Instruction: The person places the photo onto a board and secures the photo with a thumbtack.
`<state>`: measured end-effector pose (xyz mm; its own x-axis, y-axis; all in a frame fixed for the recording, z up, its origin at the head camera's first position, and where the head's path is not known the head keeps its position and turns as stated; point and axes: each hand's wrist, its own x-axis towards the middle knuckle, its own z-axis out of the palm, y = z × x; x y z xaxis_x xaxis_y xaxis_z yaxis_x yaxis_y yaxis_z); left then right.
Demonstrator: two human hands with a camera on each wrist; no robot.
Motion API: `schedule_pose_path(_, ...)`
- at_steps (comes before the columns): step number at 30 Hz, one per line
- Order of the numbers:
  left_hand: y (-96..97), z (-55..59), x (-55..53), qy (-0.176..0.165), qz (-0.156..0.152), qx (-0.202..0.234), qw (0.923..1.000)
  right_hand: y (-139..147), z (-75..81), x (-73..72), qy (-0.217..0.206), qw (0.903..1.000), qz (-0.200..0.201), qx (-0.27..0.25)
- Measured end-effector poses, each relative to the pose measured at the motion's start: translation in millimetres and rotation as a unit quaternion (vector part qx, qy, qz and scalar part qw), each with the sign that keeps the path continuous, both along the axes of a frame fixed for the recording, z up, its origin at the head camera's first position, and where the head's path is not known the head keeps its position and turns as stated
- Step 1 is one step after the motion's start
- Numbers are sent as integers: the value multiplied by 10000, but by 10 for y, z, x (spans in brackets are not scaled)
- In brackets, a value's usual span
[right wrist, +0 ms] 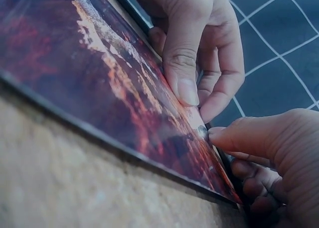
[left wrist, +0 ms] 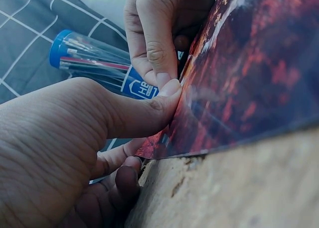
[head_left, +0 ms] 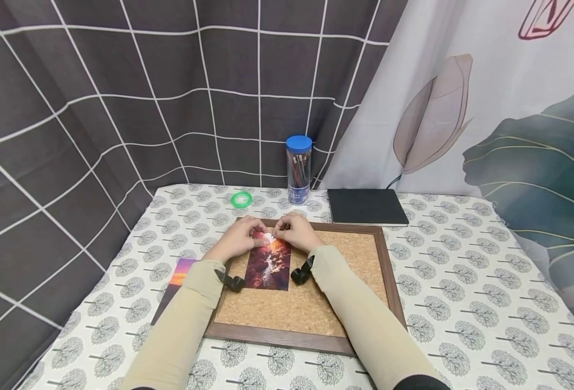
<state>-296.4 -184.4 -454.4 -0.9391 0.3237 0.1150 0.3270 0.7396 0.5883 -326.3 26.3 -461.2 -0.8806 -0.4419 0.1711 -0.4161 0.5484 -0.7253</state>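
Observation:
A print of a red and orange landscape [head_left: 267, 268] lies on the left part of a framed cork board [head_left: 316, 311], its lower part bowed up off the cork. My left hand [head_left: 240, 236] pinches the print's top edge, with the thumb on the picture and the fingers curled at the edge. Beside it, my right hand [head_left: 297, 231] holds a small shiny pushpin [right wrist: 202, 132] between thumb and fingers against the print's top edge. The pin's point is hidden. In the left wrist view the right hand's fingertips nearly meet the left thumb.
A second print with a sunset sky [head_left: 182, 271] lies left of the board, partly under the left sleeve. Behind stand a green tape roll [head_left: 241, 200], a blue-lidded pencil tub [head_left: 299, 170] and a black flat pad [head_left: 367, 206]. The cloth [head_left: 462, 303] has a tree pattern.

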Motion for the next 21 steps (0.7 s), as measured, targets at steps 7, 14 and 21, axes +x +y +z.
schedule_pose_path(7,13,11,-3,-5,-2,-29,10000,15,-6,-5,0,10000,4,-39)
schedule_pose_path(14,-237,338,170,-502,-57,296,9983,36,-49,13,251,9996,95,-23)
schedule_pose_path(21,-1041,539,537,-647,48,-376,9972,66,-35,5,315,9994,170,29)
